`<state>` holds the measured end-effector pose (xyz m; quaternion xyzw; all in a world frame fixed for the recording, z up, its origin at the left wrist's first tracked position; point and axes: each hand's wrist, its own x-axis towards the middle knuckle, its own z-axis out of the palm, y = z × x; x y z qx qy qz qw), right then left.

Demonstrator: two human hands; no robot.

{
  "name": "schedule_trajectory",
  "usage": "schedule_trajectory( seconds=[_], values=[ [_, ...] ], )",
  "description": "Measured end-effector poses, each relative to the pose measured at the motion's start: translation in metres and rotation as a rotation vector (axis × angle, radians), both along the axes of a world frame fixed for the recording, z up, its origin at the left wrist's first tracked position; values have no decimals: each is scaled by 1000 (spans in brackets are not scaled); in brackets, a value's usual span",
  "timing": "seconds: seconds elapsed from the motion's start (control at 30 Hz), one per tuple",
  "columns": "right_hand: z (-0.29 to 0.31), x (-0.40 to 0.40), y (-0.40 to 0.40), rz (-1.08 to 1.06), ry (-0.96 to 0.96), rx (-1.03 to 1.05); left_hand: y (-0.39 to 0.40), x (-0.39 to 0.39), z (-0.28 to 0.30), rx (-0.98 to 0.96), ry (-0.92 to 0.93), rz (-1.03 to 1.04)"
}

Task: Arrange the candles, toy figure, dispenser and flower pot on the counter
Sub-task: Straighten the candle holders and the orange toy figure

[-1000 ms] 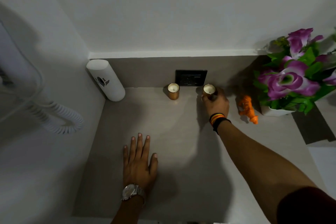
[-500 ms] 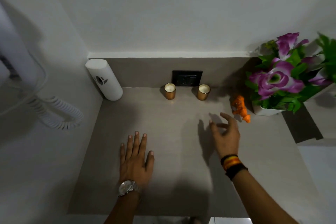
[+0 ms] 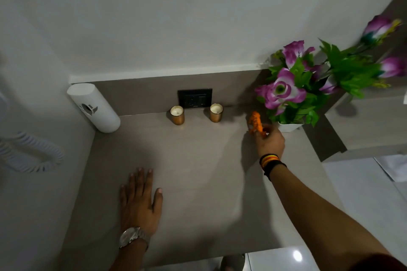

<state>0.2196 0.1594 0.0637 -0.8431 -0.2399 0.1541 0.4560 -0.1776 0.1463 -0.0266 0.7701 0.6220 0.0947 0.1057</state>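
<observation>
Right hand grip: fingers of the right hand (image 3: pixel 271 141) are curled shut on the near end of the orange toy figure (image 3: pixel 254 122); most of the toy sticks out past the fingers.
Left hand grip: the left hand (image 3: pixel 139 201) lies flat and wide open on the counter (image 3: pixel 198 160), near its front edge; it holds nothing.
Head view, toy figure: near the back right of the counter, just beside the white flower pot (image 3: pixel 289 126). I cannot tell if the toy is touching the counter.
Head view, candles: two small gold candles (image 3: pixel 177 115) stand side by side at the back edge, with a dark wall socket (image 3: pixel 195 98) behind them.
Head view, dispenser: the white dispenser (image 3: pixel 95 108) stands in the back left corner.
Step now: I think the toy is the thing being placed; the candles look set.
Next move: it probably needs a careful lift or slide, so the toy stands up and does not bump the pot or its flowers.
</observation>
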Motion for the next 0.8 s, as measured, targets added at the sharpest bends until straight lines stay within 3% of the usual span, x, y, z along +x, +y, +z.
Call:
schedule_trajectory(
  seconds=[0.27, 0.5, 0.8],
  values=[
    [-3, 5, -2, 44, -27, -36, 1, 1, 2, 14, 19, -9],
    [-11, 45, -48, -255, 4, 53, -1, 4, 4, 31, 42, -7],
    [-2, 85, -13, -84, -82, 5, -3, 5, -1, 100, 65, -3]
  ],
)
